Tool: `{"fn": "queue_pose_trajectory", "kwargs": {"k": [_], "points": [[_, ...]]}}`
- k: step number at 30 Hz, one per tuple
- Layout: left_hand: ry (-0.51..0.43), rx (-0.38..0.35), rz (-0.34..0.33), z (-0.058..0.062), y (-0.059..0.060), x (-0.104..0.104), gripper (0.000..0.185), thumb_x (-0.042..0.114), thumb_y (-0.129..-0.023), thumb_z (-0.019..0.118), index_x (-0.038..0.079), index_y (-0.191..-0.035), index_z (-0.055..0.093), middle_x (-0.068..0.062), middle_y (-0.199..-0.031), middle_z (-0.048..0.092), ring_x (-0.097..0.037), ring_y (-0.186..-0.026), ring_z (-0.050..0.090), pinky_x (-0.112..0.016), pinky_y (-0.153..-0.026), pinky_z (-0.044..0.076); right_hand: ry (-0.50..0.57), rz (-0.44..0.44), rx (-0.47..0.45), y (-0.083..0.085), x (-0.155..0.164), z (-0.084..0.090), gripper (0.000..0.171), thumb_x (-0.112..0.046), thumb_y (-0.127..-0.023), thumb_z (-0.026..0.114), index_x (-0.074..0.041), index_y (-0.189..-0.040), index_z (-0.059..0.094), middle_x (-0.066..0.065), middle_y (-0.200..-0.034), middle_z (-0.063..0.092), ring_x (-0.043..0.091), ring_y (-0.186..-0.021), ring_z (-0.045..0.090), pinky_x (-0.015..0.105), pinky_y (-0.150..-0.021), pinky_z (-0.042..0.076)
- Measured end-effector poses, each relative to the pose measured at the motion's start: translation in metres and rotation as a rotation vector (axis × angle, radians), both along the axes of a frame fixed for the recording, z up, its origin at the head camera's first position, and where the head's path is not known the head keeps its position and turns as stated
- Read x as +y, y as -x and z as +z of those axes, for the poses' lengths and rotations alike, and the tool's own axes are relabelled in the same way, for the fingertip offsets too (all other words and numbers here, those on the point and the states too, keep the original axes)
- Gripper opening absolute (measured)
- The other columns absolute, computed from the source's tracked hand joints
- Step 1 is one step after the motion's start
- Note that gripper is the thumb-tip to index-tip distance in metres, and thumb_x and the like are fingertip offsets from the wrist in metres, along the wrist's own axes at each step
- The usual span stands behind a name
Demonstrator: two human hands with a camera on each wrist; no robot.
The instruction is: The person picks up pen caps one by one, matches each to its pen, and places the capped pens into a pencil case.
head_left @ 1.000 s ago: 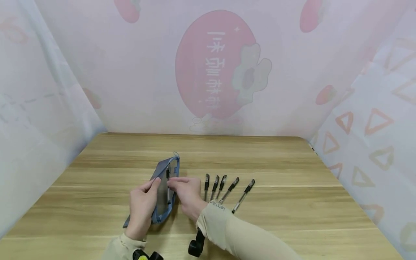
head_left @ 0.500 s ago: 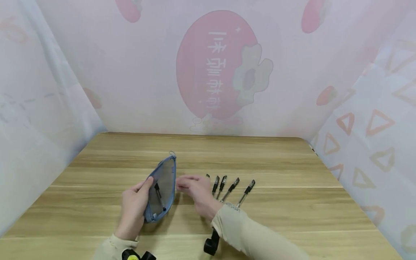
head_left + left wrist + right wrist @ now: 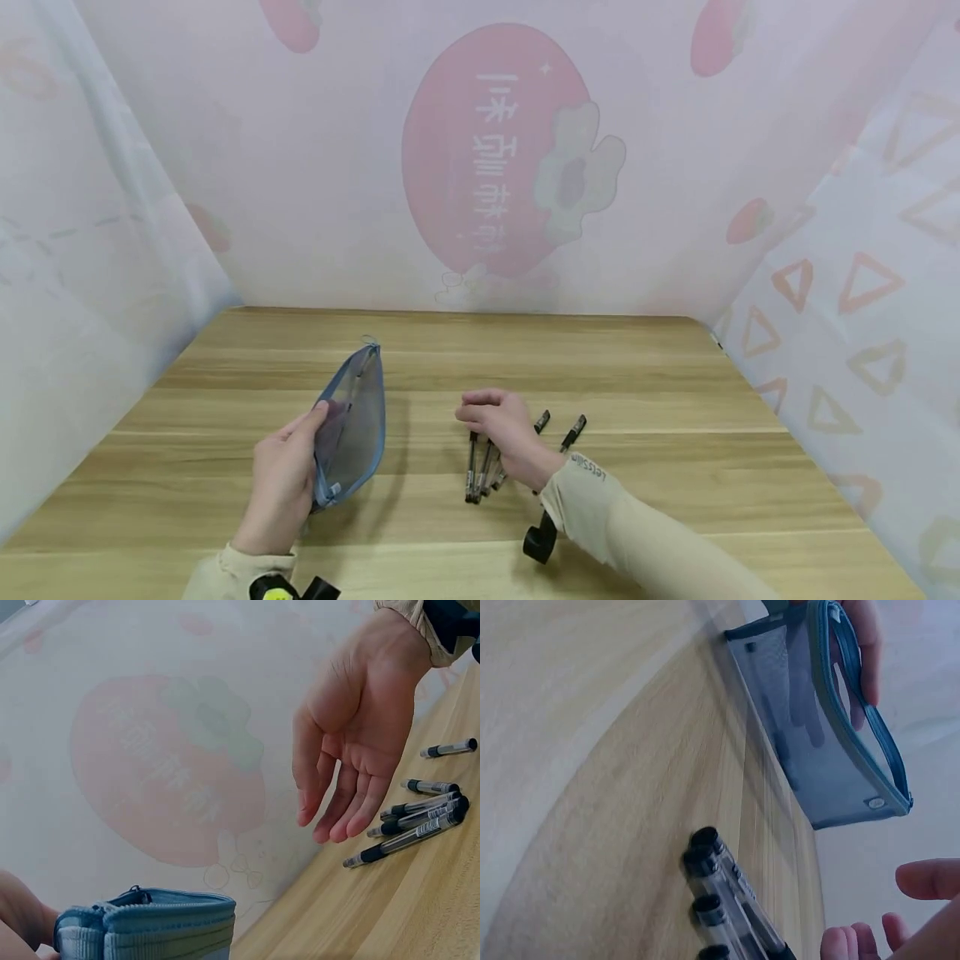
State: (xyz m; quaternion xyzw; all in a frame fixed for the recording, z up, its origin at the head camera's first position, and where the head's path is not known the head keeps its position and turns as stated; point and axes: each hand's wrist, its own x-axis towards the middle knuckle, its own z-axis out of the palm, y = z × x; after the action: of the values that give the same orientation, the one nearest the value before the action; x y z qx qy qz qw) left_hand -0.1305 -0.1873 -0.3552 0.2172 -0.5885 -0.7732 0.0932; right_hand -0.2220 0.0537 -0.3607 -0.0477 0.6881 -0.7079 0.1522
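My left hand (image 3: 283, 475) holds a blue-trimmed mesh pencil case (image 3: 366, 433) by its left side, with the thumb over the edge of the open zipped mouth. Through the mesh in the right wrist view, a dark pen (image 3: 781, 750) lies along the bottom of the case. My right hand (image 3: 513, 429) hovers over several black-capped clear gel pens (image 3: 472, 468) on the table. Its fingers are loosely bent, and the left wrist view shows nothing in the palm (image 3: 375, 705). In the head view this hand covers part of the pens.
One gel pen (image 3: 574, 431) lies a little apart on the right. The wooden table (image 3: 660, 467) reaches back to a pale printed cloth backdrop (image 3: 337, 167). Black camera mounts sit on both wrists, the right one (image 3: 540, 542) hanging low over the table.
A pen that my right hand held at the pencil case's mouth is now inside. The right hand has moved right, over the pens. My left hand has shifted left with the case.
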Motion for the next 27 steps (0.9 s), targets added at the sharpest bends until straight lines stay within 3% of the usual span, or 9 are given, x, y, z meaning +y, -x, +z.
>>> {"fn": "queue_pose_trajectory", "kwargs": {"k": [5, 11, 14, 20, 22, 24, 27], "points": [[0.005, -0.011, -0.013, 0.0, 0.0, 0.001, 0.049, 0.032, -0.101, 0.058, -0.002, -0.136, 0.052, -0.012, -0.152, 0.036, -0.023, -0.14, 0.028, -0.038, -0.115, 0.021, -0.036, 0.022, 0.002, 0.004, 0.004, 0.0, 0.037, 0.003, -0.085, 0.071, 0.007, -0.121, 0.061, 0.021, -0.123, 0.06, 0.028, -0.108, 0.062, 0.044, -0.099, 0.047], [0.052, -0.031, 0.01, 0.0, 0.003, 0.003, 0.049, 0.035, -0.1, 0.06, -0.002, -0.132, 0.057, -0.013, -0.145, 0.045, -0.021, -0.129, 0.041, -0.035, -0.109, 0.032, -0.114, 0.055, 0.006, 0.008, 0.008, 0.002, 0.05, 0.002, -0.084, 0.072, 0.009, -0.129, 0.054, 0.024, -0.129, 0.053, 0.028, -0.109, 0.058, 0.043, -0.098, 0.047], [0.072, -0.044, 0.001, -0.002, 0.002, 0.004, 0.054, 0.036, -0.099, 0.06, -0.003, -0.136, 0.052, -0.014, -0.145, 0.044, -0.021, -0.127, 0.043, -0.036, -0.109, 0.034, -0.154, 0.073, 0.013, 0.011, 0.008, 0.002, 0.055, 0.001, -0.083, 0.073, 0.01, -0.133, 0.051, 0.024, -0.13, 0.052, 0.027, -0.107, 0.058, 0.042, -0.096, 0.048], [0.084, -0.054, -0.004, -0.005, 0.001, 0.006, 0.057, 0.036, -0.099, 0.06, -0.005, -0.137, 0.049, -0.014, -0.144, 0.044, -0.02, -0.122, 0.044, -0.029, -0.101, 0.039, -0.251, 0.05, 0.036, 0.013, 0.008, 0.001, 0.058, -0.003, -0.082, 0.075, 0.007, -0.134, 0.052, 0.022, -0.131, 0.05, 0.031, -0.112, 0.054, 0.046, -0.097, 0.046], [0.095, -0.06, 0.002, -0.005, 0.001, 0.006, 0.056, 0.036, -0.099, 0.061, -0.005, -0.136, 0.051, -0.014, -0.141, 0.046, -0.016, -0.114, 0.047, -0.025, -0.094, 0.042, -0.282, 0.049, 0.033, 0.012, 0.008, 0.001, 0.059, -0.004, -0.081, 0.076, 0.006, -0.134, 0.052, 0.022, -0.132, 0.05, 0.032, -0.114, 0.052, 0.048, -0.098, 0.045], [0.109, -0.07, 0.017, -0.006, 0.002, 0.007, 0.054, 0.035, -0.098, 0.061, -0.003, -0.135, 0.054, -0.014, -0.138, 0.048, -0.009, -0.09, 0.053, -0.02, -0.078, 0.045, -0.294, 0.062, 0.024, 0.012, 0.008, 0.003, 0.061, -0.005, -0.081, 0.076, 0.005, -0.136, 0.05, 0.022, -0.133, 0.049, 0.034, -0.116, 0.052, 0.049, -0.099, 0.044], [0.134, -0.07, 0.026, -0.005, 0.003, 0.009, 0.052, 0.034, -0.098, 0.061, -0.003, -0.135, 0.055, -0.015, -0.135, 0.05, -0.003, -0.066, 0.045, -0.016, -0.062, 0.041, -0.3, 0.07, 0.031, 0.013, 0.007, 0.004, 0.064, -0.004, -0.08, 0.077, 0.005, -0.136, 0.049, 0.022, -0.133, 0.049, 0.034, -0.115, 0.052, 0.049, -0.099, 0.044]]}}
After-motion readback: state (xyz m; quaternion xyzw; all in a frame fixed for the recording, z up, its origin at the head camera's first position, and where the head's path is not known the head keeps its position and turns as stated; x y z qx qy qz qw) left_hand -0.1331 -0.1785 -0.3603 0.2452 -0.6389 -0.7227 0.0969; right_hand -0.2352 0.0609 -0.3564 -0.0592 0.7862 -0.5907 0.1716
